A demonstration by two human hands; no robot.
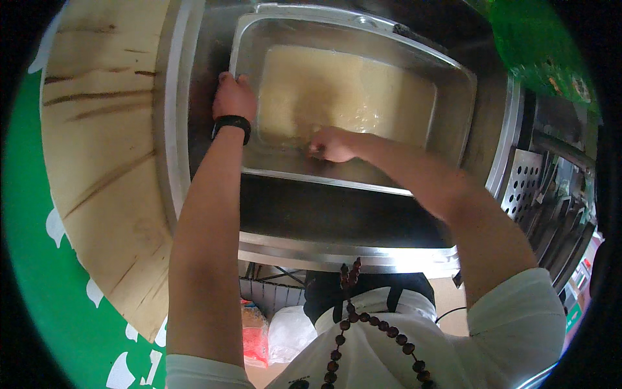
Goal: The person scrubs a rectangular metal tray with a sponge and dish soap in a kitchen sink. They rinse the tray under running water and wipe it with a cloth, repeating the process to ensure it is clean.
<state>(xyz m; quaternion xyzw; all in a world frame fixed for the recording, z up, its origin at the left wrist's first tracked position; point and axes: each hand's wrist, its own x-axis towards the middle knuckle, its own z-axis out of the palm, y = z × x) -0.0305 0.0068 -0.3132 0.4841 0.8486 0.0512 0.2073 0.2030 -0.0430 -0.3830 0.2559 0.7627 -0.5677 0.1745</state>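
A deep rectangular metal pan [452,112] stands in a metal-rimmed sink or basin [340,209]. Pale, wet-looking, cream-coloured material [359,92] covers the pan's floor. My left hand [235,97], with a black band at the wrist, grips the pan's left rim, its fingers partly hidden. Inside the pan, near its front wall, is my right hand [330,145], with the fingers curled in; whether they hold anything does not show.
A wooden board [107,146] lies at the left beside a green surface [24,194]. Green plastic [534,44] hangs at the upper right, above a perforated metal piece [522,180]. Below the front edge are a white bag [290,333] and a red bag [255,340].
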